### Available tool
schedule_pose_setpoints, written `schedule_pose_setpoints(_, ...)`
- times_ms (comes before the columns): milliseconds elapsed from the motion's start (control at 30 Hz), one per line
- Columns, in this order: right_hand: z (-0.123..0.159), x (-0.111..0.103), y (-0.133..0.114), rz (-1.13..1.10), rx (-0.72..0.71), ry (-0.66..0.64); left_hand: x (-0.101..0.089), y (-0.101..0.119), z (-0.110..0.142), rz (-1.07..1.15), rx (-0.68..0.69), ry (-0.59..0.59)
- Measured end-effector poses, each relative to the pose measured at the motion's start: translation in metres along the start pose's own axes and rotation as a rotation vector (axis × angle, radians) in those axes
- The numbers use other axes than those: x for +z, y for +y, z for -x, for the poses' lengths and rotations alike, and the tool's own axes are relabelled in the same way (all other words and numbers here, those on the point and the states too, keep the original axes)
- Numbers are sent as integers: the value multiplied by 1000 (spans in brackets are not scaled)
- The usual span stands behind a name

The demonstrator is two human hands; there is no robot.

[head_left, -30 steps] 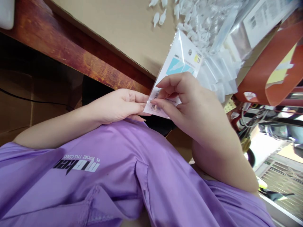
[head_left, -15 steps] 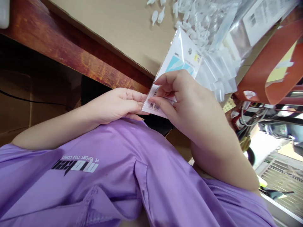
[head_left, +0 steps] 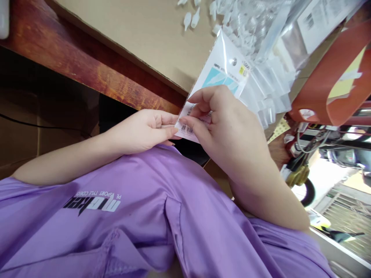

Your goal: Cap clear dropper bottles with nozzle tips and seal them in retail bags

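Note:
A flat clear plastic packet (head_left: 213,71) with a white printed card inside, showing a blue picture, a barcode and a small yellow mark, is held tilted at the table's near edge. My left hand (head_left: 142,129) grips its lower left corner, thumb in front and fingers behind. My right hand (head_left: 228,119) is closed at the packet's lower part, thumb and index fingertips near its left edge and covering some of the card. Whether a finer piece lies between those fingertips is hidden.
Brown cardboard (head_left: 130,38) covers the wooden table (head_left: 87,71). Behind the packet lie a heap of small translucent plastic nozzles (head_left: 232,17) and several clear plastic tubes or sleeves (head_left: 268,88). An orange-brown holder (head_left: 313,92) stands at the right.
My left thumb has come down onto the packet's corner, where the fingers were more outstretched before. The packet and my right hand have barely shifted.

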State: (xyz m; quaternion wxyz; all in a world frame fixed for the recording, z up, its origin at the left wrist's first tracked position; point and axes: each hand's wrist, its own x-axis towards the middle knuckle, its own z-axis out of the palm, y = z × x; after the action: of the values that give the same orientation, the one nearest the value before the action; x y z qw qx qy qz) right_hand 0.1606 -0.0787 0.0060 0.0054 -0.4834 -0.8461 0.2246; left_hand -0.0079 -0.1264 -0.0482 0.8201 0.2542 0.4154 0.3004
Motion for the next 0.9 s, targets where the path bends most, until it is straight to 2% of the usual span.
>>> schedule_pose_setpoints(367, 5, 19, 2, 62, -71, 140, 2, 0, 0, 84, -64, 44)
schedule_pose_setpoints(533, 7, 28, 5, 60, -92, 223, 3, -3, 1, 144, -89, 134)
schedule_pose_setpoints(667, 7, 30, 4, 46, -95, 242, 4, -3, 2, 77, -59, 129)
schedule_pose_setpoints(800, 14, 23, 8, -111, -105, 297, 5, -1, 4, 38, -37, 140)
schedule_pose_setpoints(900, 32, 20, 23, -322, -39, 357, 6, 0, 5, 31, -14, 165)
